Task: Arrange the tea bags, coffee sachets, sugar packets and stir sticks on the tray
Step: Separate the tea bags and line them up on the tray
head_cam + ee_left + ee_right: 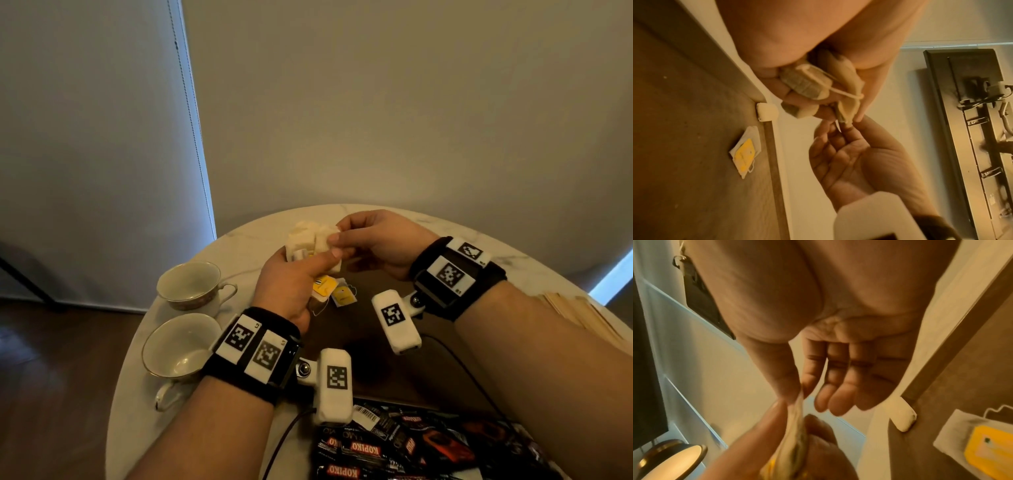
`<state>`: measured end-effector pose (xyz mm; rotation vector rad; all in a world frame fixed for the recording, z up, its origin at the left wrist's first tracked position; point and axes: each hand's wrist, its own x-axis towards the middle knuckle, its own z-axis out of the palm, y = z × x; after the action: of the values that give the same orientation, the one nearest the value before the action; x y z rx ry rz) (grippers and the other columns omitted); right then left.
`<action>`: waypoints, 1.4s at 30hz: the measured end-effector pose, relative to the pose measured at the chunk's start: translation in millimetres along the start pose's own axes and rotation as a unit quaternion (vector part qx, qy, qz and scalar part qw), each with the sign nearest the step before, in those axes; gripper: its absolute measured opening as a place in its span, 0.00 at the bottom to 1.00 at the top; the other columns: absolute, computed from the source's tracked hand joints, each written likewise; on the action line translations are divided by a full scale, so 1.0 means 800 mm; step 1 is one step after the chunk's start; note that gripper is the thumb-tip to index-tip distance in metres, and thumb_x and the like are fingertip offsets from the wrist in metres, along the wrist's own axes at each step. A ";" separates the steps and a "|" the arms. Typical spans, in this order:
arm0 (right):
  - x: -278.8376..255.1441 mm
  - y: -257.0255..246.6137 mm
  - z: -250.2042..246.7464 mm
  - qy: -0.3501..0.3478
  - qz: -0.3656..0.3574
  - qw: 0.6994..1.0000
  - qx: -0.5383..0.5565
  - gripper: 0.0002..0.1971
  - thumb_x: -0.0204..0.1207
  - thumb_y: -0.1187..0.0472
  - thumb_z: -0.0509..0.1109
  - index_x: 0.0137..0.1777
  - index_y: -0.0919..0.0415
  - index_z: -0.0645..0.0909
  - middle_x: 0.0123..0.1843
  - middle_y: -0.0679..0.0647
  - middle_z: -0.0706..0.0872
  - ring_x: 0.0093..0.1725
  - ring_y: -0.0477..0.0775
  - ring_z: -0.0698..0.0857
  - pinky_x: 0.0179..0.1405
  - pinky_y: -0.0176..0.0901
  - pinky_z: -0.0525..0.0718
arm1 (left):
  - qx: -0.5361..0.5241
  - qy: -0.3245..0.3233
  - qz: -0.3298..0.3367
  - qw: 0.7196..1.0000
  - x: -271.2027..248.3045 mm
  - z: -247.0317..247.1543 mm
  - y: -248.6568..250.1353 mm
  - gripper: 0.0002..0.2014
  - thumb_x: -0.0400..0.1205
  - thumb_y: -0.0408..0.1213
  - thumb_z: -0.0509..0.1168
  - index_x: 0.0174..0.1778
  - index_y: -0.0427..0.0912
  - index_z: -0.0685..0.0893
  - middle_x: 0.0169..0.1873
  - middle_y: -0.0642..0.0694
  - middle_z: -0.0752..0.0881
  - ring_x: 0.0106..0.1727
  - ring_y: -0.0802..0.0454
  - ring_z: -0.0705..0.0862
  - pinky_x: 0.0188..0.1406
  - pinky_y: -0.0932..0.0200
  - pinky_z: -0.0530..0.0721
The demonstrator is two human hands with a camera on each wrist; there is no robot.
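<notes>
My left hand grips a bunch of pale tea bags above the far edge of the dark brown tray. In the left wrist view the tea bags sit folded in the left hand's curled fingers, strings wound round them. My right hand pinches the edge of one tea bag of that bunch between thumb and forefinger, its other fingers held straight. One tea bag with a yellow tag lies flat on the tray. A second yellow tag hangs below the left hand.
Two empty teacups stand left of the tray on the round marble table. Black Kopiko coffee sachets lie at the near edge. Wooden stir sticks lie at the right. A small white piece sits by the tray's corner.
</notes>
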<state>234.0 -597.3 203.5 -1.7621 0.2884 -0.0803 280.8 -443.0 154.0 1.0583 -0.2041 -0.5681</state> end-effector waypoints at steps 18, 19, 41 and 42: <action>-0.009 -0.016 0.013 0.045 -0.074 0.996 -0.019 0.12 0.78 0.68 0.78 0.59 0.61 0.83 0.46 0.63 0.92 0.43 0.58 0.90 0.47 0.53 0.92 | 0.013 0.114 0.117 0.987 0.003 -0.002 0.011 0.15 0.77 0.25 0.78 0.54 0.47 0.89 0.47 0.45 0.95 0.50 0.45 0.95 0.53 0.44 0.92; -0.007 -0.014 0.013 0.039 -0.069 0.997 -0.024 0.15 0.77 0.70 0.78 0.60 0.62 0.82 0.45 0.62 0.93 0.42 0.58 0.90 0.48 0.54 0.92 | 0.013 0.120 0.116 0.986 0.005 -0.004 0.010 0.15 0.77 0.26 0.79 0.56 0.46 0.89 0.48 0.44 0.95 0.50 0.44 0.95 0.54 0.42 0.93; 0.116 0.068 0.018 0.096 0.125 0.984 -0.083 0.06 0.78 0.73 0.75 0.45 0.63 0.83 0.41 0.60 0.90 0.36 0.53 0.92 0.42 0.45 0.93 | 0.060 0.199 0.084 0.975 0.017 -0.013 0.003 0.10 0.77 0.36 0.79 0.51 0.51 0.88 0.45 0.45 0.92 0.50 0.44 0.93 0.56 0.41 0.92; 0.116 0.068 0.018 0.097 0.127 0.984 -0.077 0.06 0.78 0.73 0.75 0.45 0.63 0.83 0.41 0.60 0.90 0.36 0.53 0.91 0.41 0.44 0.92 | 0.057 0.199 0.084 0.975 0.018 -0.013 0.003 0.10 0.78 0.36 0.79 0.52 0.51 0.88 0.45 0.45 0.92 0.50 0.44 0.93 0.54 0.43 0.92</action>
<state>318.5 -615.4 137.9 -1.8585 0.6738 -0.0474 297.9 -441.6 149.4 1.2311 0.0272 -0.1859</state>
